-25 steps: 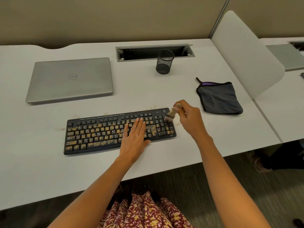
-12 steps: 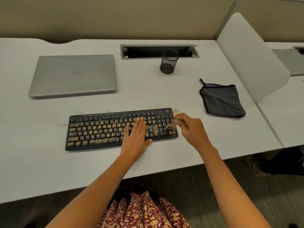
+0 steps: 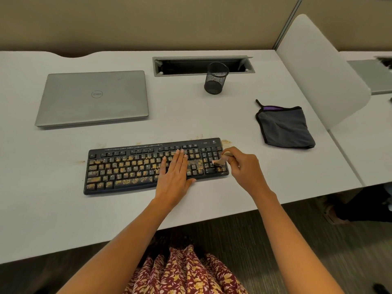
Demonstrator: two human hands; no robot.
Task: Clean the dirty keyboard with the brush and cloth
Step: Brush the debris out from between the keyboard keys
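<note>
1. A black full-size keyboard (image 3: 127, 168), its keys speckled with yellow-brown crumbs, lies across the middle of a white desk (image 3: 53, 209). Its long side runs roughly parallel to the desk's near edge, with a band of bare surface between them.
2. The left hand (image 3: 175, 177) lies flat on the keys right of centre, fingers straight and together. Its heel sits at the keyboard's near edge.
3. The right hand (image 3: 244, 168) pinches a small pale-handled brush (image 3: 221, 160), bristles down on the number pad close to the keyboard's right edge.
4. Loose crumbs (image 3: 226, 142) lie on the desk just beyond the keyboard's far right corner. Fainter traces show along its far edge and off its left end.
5. A folded dark grey cloth with black trim and a purple strip (image 3: 284, 126) lies to the right, apart from the keyboard and near a white rounded divider panel (image 3: 318, 71). Bare desk separates the cloth from the right hand.
6. A closed silver laptop (image 3: 93, 98) sits at far left, well apart from the keyboard.
7. A black mesh pen cup (image 3: 216, 79) stands upright in front of a rectangular cable cut-out (image 3: 182, 66) at the back.
8. Both forearms cross the desk's near edge above a red floral skirt (image 3: 186, 272).
</note>
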